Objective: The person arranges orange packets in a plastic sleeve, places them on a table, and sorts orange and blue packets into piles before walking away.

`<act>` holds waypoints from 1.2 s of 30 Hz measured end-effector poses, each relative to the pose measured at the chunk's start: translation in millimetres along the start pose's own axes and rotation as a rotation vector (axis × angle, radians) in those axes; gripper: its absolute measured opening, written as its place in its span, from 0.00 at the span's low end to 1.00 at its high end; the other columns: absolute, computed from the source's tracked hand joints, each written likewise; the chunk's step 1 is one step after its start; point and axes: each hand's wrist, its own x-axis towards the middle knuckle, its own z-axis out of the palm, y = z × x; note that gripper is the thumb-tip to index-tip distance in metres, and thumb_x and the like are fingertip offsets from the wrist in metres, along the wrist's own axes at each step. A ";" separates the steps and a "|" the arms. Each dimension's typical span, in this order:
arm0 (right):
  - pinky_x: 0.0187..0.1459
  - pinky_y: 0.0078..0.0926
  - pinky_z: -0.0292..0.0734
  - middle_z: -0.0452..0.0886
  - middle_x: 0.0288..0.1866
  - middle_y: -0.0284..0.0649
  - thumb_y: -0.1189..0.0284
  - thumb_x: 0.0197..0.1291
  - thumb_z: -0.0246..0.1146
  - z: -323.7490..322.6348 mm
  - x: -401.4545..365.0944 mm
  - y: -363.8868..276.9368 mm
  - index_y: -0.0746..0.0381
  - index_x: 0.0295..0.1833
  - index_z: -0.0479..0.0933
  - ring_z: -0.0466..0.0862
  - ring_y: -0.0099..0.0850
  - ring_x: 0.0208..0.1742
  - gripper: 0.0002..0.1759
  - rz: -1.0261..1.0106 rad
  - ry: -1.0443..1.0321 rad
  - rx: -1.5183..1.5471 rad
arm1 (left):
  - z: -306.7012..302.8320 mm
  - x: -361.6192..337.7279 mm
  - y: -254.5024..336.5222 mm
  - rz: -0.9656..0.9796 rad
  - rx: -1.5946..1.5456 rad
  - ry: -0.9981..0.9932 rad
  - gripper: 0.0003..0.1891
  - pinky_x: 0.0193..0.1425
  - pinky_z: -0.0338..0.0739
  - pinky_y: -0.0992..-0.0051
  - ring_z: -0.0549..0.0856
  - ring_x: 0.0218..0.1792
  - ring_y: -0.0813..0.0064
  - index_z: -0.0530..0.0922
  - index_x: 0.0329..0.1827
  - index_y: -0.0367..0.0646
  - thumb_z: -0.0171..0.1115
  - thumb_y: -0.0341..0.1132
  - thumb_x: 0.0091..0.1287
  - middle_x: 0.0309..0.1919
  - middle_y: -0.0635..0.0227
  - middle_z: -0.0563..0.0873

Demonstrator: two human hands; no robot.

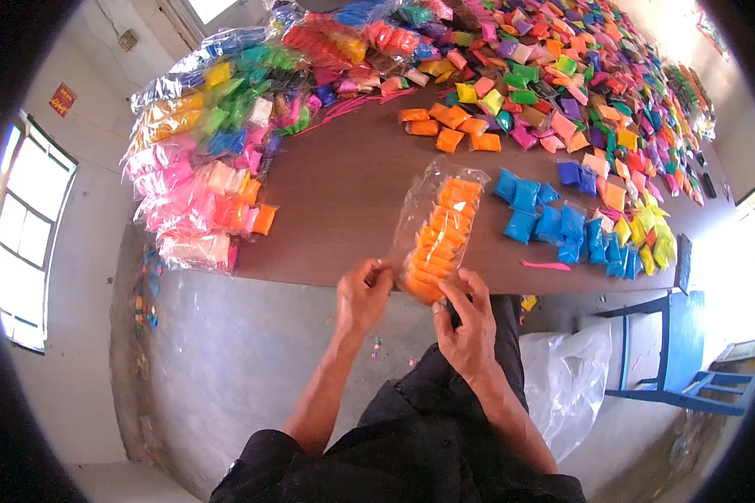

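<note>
A long clear plastic bag [415, 208] holds a stacked row of small orange packets [445, 228], and it is at the table's front edge. My left hand [364, 295] is closed in a pinch at the bag's lower left corner. At the lower right end, my right hand [468, 325] grips the bag between thumb and fingers beside the lowest packets. Loose orange packets [450, 127] lie farther back on the brown table [327, 184]. Blue packets [524, 197] lie to the right of the bag.
Filled clear bags of coloured packets [184, 159] are piled on the left. A large heap of loose packets [554, 84] covers the back right. A pink plastic strip [546, 266] lies near the front edge. A blue stool [675, 352] and a clear plastic sack [566, 377] stand below right.
</note>
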 end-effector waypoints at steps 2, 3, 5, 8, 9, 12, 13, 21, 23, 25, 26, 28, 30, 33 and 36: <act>0.66 0.42 0.79 0.74 0.70 0.54 0.76 0.62 0.70 -2.0 7.6 -1.3 0.62 0.62 0.82 0.80 0.52 0.65 0.22 -0.014 0.011 -0.036 | -18.7 12.0 14.7 0.104 0.115 0.082 0.09 0.38 0.81 0.73 0.85 0.31 0.78 0.87 0.47 0.37 0.64 0.31 0.70 0.32 0.65 0.90; 0.67 0.43 0.78 0.75 0.69 0.54 0.76 0.62 0.70 -5.8 16.0 2.7 0.62 0.62 0.82 0.81 0.52 0.65 0.21 -0.024 0.028 -0.055 | -24.4 16.2 22.2 0.083 0.131 0.104 0.07 0.40 0.80 0.73 0.86 0.34 0.78 0.87 0.47 0.37 0.64 0.29 0.73 0.35 0.65 0.90; 0.67 0.43 0.78 0.77 0.66 0.54 0.75 0.62 0.70 -13.6 38.1 12.1 0.62 0.61 0.82 0.81 0.52 0.65 0.20 -0.036 0.057 -0.082 | -29.5 30.9 4.3 0.099 0.095 0.126 0.07 0.40 0.80 0.74 0.86 0.35 0.78 0.87 0.47 0.38 0.65 0.30 0.73 0.35 0.66 0.90; 0.68 0.45 0.76 0.82 0.61 0.54 0.72 0.64 0.69 -25.6 91.8 30.4 0.63 0.61 0.82 0.81 0.51 0.64 0.20 -0.043 0.092 -0.110 | -30.6 39.8 -2.6 0.041 0.004 0.132 0.07 0.43 0.80 0.74 0.86 0.38 0.78 0.87 0.47 0.38 0.65 0.31 0.74 0.37 0.67 0.90; 0.68 0.45 0.76 0.82 0.61 0.54 0.71 0.64 0.69 -28.1 110.4 38.0 0.64 0.61 0.82 0.81 0.51 0.64 0.20 -0.039 0.078 -0.169 | -30.1 41.7 -4.9 0.017 -0.015 0.128 0.07 0.43 0.80 0.74 0.86 0.38 0.78 0.86 0.48 0.38 0.64 0.31 0.75 0.38 0.67 0.90; 0.67 0.46 0.76 0.83 0.62 0.55 0.65 0.65 0.68 -24.6 167.6 52.3 0.65 0.62 0.81 0.82 0.51 0.64 0.23 0.004 0.011 -0.302 | -32.3 42.4 -0.4 -0.011 -0.079 0.128 0.08 0.46 0.81 0.74 0.86 0.40 0.78 0.86 0.50 0.38 0.62 0.31 0.76 0.39 0.67 0.90; 0.67 0.46 0.76 0.83 0.62 0.56 0.62 0.65 0.68 -22.2 184.6 53.8 0.66 0.62 0.81 0.82 0.52 0.64 0.25 0.042 -0.027 -0.322 | -32.4 41.3 1.8 -0.016 -0.100 0.127 0.08 0.47 0.81 0.75 0.86 0.40 0.78 0.86 0.50 0.38 0.62 0.32 0.77 0.40 0.66 0.90; 0.56 0.49 0.80 0.88 0.52 0.55 0.51 0.61 0.67 17.2 235.2 67.8 0.62 0.57 0.84 0.86 0.54 0.55 0.28 0.158 -0.227 -0.487 | -33.1 45.3 -2.5 -0.060 -0.190 0.142 0.14 0.46 0.81 0.75 0.84 0.43 0.78 0.81 0.59 0.35 0.62 0.34 0.77 0.49 0.61 0.89; 0.52 0.49 0.81 0.89 0.48 0.53 0.53 0.61 0.67 24.2 234.5 77.2 0.62 0.52 0.85 0.88 0.52 0.52 0.24 0.197 -0.248 -0.457 | -33.3 39.9 2.0 -0.035 -0.254 0.138 0.19 0.48 0.82 0.74 0.85 0.45 0.76 0.79 0.64 0.35 0.66 0.36 0.75 0.58 0.58 0.84; 0.51 0.50 0.82 0.89 0.48 0.51 0.57 0.61 0.65 25.2 232.2 88.3 0.59 0.51 0.85 0.88 0.53 0.52 0.20 0.236 -0.275 -0.373 | -34.8 24.6 22.8 0.054 -0.296 0.130 0.26 0.52 0.84 0.72 0.86 0.49 0.72 0.76 0.69 0.35 0.70 0.39 0.72 0.68 0.54 0.78; 0.51 0.51 0.82 0.89 0.48 0.49 0.59 0.61 0.65 25.4 231.4 93.2 0.57 0.51 0.85 0.88 0.53 0.51 0.18 0.255 -0.285 -0.333 | -34.8 21.5 25.7 0.125 -0.203 0.119 0.28 0.54 0.85 0.71 0.86 0.51 0.70 0.76 0.70 0.36 0.71 0.41 0.71 0.71 0.53 0.74; 0.45 0.40 0.82 0.88 0.39 0.49 0.64 0.62 0.65 27.5 227.3 99.4 0.62 0.46 0.86 0.89 0.44 0.42 0.14 0.197 -0.180 -0.227 | -33.3 18.0 29.1 0.268 -0.022 0.096 0.32 0.58 0.86 0.67 0.87 0.56 0.65 0.76 0.72 0.37 0.73 0.45 0.69 0.77 0.51 0.66; 0.42 0.34 0.82 0.88 0.35 0.48 0.69 0.63 0.65 27.3 224.0 99.7 0.65 0.44 0.86 0.89 0.38 0.37 0.11 0.159 -0.122 -0.140 | -37.4 19.6 30.2 0.427 0.342 0.048 0.36 0.59 0.86 0.65 0.85 0.59 0.63 0.76 0.72 0.36 0.75 0.50 0.67 0.78 0.51 0.65; 0.43 0.34 0.82 0.88 0.37 0.47 0.73 0.65 0.64 25.2 220.7 94.7 0.63 0.46 0.85 0.89 0.38 0.38 0.08 0.136 -0.090 -0.041 | -38.7 23.5 16.9 0.180 0.005 0.008 0.38 0.60 0.87 0.64 0.82 0.64 0.60 0.77 0.70 0.38 0.81 0.49 0.61 0.77 0.51 0.66; 0.45 0.39 0.83 0.88 0.41 0.48 0.72 0.68 0.64 24.7 213.5 91.3 0.61 0.48 0.83 0.90 0.46 0.43 0.07 0.100 -0.014 -0.012 | -43.4 27.0 2.4 0.086 -0.114 -0.031 0.38 0.61 0.87 0.65 0.80 0.67 0.60 0.80 0.68 0.41 0.85 0.45 0.55 0.76 0.52 0.67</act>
